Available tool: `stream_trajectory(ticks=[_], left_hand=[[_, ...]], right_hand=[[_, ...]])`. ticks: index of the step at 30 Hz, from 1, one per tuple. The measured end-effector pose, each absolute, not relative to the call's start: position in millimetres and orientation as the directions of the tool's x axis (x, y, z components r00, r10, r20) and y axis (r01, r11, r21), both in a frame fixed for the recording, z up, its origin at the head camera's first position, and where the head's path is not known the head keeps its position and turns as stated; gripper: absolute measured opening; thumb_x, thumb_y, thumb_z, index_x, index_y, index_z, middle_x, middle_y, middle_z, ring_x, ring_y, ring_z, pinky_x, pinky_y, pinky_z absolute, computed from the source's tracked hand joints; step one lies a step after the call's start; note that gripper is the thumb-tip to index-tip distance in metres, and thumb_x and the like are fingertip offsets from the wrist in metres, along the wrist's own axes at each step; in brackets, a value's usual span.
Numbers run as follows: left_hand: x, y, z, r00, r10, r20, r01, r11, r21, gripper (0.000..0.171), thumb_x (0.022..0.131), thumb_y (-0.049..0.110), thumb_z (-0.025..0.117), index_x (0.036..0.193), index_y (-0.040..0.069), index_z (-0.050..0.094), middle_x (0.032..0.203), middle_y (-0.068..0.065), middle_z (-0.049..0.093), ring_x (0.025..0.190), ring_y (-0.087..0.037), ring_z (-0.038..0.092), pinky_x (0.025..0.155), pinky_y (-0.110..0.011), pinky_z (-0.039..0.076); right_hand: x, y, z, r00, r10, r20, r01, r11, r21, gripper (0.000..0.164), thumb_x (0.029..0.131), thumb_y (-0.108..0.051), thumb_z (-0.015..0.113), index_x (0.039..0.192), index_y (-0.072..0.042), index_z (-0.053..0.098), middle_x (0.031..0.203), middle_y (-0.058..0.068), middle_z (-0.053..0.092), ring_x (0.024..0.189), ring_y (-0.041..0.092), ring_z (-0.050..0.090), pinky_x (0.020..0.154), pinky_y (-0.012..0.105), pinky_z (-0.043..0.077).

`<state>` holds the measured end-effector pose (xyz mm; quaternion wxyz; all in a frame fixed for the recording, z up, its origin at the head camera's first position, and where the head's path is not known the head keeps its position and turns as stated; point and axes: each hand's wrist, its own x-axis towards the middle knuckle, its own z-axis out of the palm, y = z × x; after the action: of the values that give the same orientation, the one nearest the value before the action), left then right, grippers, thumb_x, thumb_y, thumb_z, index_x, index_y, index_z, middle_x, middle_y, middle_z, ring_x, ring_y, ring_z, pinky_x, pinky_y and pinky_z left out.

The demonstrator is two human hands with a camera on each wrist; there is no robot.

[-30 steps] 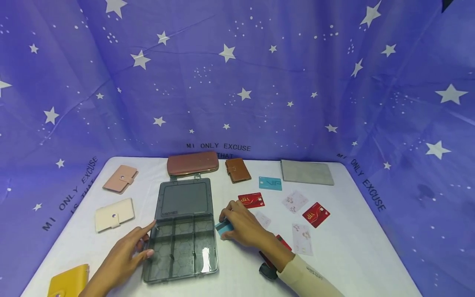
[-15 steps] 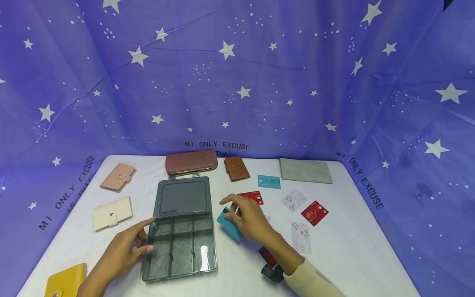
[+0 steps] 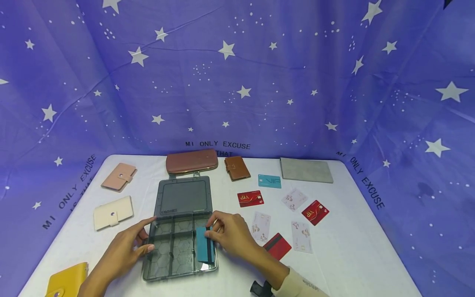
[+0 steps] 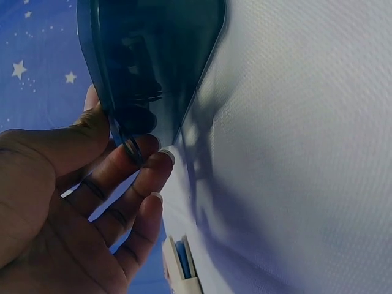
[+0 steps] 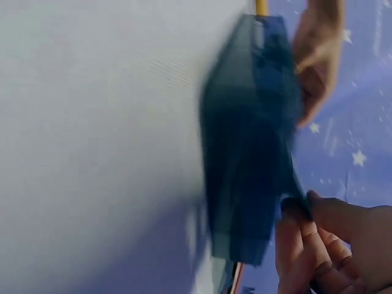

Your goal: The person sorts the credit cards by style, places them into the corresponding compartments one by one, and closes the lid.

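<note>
My right hand point(image 3: 233, 233) pinches a blue card point(image 3: 202, 245) with a dark stripe. In the head view the card overlaps the right compartments of a dark see-through divided box point(image 3: 161, 262), whose lid point(image 3: 183, 196) lies folded back. In the right wrist view the card point(image 5: 298, 184) is tilted at the box's top, between the thumb and fingers. My left hand point(image 3: 124, 249) rests at the left side of the box, index finger extended and thumb at the edge. In the left wrist view its fingertips point(image 4: 165, 158) are right at the box wall.
Red cards point(image 3: 250, 199), floral cards point(image 3: 302, 237) and a blue card point(image 3: 269, 181) lie at right. Around them are a grey wallet point(image 3: 307, 170), brown card holder point(image 3: 237, 168), long brown purse point(image 3: 191, 161), and pink point(image 3: 119, 177), cream point(image 3: 113, 213) and yellow point(image 3: 67, 280) holders.
My right hand has lifted the blue card off the table right of the box and brought it left over the right compartments. My left hand stays at the box's side.
</note>
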<state>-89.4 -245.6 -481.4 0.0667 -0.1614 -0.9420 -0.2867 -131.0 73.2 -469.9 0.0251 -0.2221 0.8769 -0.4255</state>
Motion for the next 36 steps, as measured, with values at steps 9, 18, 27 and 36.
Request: stream_trajectory(ticks=[9,18,27,36], left_hand=[[-90,-246,-480,-0.941,0.267,0.209,0.338,0.787,0.516,0.076,0.073,0.015,0.087,0.141,0.014,0.054,0.086,0.008,0.056,0.075,0.001,0.055,0.066,-0.025,0.05],[-91,-246,-481,-0.929,0.28,0.244,0.369,0.77,0.521,0.076,0.071,0.013,0.087,0.139,0.012,0.055,0.083,0.009,0.056,0.073,0.001,0.054,0.065,-0.024,0.049],[-92,-247,-484,-0.92,0.287,0.267,0.388,0.765,0.513,0.076,0.07,0.013,0.088,0.138,0.012,0.056,0.083,0.01,0.056,0.073,0.002,0.055,0.064,-0.025,0.05],[-92,-246,-484,-0.926,0.28,0.253,0.375,0.769,0.518,0.075,0.071,0.014,0.088,0.139,0.013,0.055,0.083,0.01,0.056,0.074,0.001,0.055,0.065,-0.025,0.051]], right_hand=[[-122,64,-476,-0.799,-0.546,0.254,-0.602,0.718,-0.349,0.016,0.079,-0.036,0.085,0.09,-0.027,0.076,0.089,-0.015,0.062,0.081,0.002,0.045,0.058,0.013,0.037],[-147,76,-471,-0.804,-0.552,0.221,-0.564,0.59,-0.578,0.019,0.08,-0.029,0.085,0.094,-0.023,0.074,0.095,-0.007,0.062,0.084,0.009,0.058,0.069,0.018,0.045],[-210,128,-476,-0.914,-0.391,0.108,-0.36,0.658,-0.662,0.034,0.077,-0.028,0.088,0.105,-0.017,0.072,0.1,0.002,0.068,0.082,0.018,0.06,0.069,0.028,0.049],[-235,158,-478,-0.971,-0.24,-0.02,-0.2,0.851,-0.486,0.054,0.07,-0.032,0.091,0.118,-0.02,0.067,0.113,0.006,0.054,0.096,0.02,0.051,0.08,0.038,0.049]])
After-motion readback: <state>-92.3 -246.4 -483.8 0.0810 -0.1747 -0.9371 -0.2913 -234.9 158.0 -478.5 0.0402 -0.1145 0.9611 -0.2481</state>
